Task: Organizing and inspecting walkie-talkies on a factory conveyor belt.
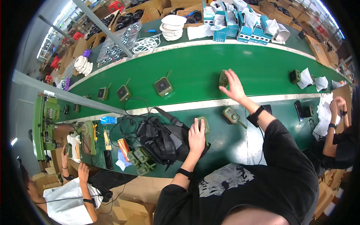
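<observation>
At centre frame, the left hand [196,135] lies flat, fingers together, half hiding a green radio [204,125]; the right hand [233,86], fingers spread, covers another radio [223,78] on the conveyor belt [195,67].

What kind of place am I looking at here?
Most likely a factory assembly or packing line for small electronics. A long green conveyor belt carries identical green handheld devices, open blue boxes wait on the far side, and other workers sit on both sides of this person.

Blue boxes [240,32] and black bag [161,140] nearby.
</observation>
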`<state>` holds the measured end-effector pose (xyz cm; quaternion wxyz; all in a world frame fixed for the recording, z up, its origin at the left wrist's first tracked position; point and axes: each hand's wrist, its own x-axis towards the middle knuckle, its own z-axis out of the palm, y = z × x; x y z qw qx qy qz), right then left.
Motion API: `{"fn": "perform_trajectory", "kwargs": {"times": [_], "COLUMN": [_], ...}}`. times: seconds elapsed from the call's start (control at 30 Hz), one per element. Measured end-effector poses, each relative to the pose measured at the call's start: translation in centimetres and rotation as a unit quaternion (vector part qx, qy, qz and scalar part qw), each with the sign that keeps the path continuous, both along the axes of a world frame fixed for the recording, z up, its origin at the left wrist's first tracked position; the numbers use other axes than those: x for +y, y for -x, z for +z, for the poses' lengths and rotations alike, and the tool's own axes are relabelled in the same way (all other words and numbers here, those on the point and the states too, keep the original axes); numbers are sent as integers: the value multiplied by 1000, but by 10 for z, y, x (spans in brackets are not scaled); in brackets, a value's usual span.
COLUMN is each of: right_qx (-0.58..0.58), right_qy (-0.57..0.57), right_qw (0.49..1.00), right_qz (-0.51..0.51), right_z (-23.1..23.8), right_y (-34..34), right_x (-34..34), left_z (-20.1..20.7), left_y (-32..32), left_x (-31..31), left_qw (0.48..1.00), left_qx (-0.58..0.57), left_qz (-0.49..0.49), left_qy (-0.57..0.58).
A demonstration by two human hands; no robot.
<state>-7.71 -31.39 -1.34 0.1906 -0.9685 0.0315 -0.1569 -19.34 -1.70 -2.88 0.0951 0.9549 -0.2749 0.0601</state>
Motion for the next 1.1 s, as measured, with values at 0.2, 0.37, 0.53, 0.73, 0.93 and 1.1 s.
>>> {"fn": "perform_trajectory", "kwargs": {"times": [0.2, 0.37, 0.53, 0.73, 0.93, 1.1], "right_qx": [108, 138, 149, 150, 172, 194], "right_qy": [-85, -70, -123, -89, -56, -76], "right_qw": [984, 985, 981, 981, 979, 973], "right_qz": [114, 75, 35, 86, 90, 98], "right_z": [17, 7, 2, 11, 6, 11], "right_y": [100, 146, 166, 164, 162, 160], "right_x": [22, 33, 28, 30, 29, 27], "left_z": [2, 29, 28, 9, -35, -38], "left_y": [-13, -50, -136, -240, -272, -272], "left_x": [-14, -14, 5, 5, -10, -15], "left_qw": [997, 968, 949, 961, 920, 928], "left_qx": [57, 179, 185, 84, 188, 184], "left_qz": [-24, -151, -74, 212, 340, 317], "left_qy": [37, 94, 246, 156, 59, 67]}}
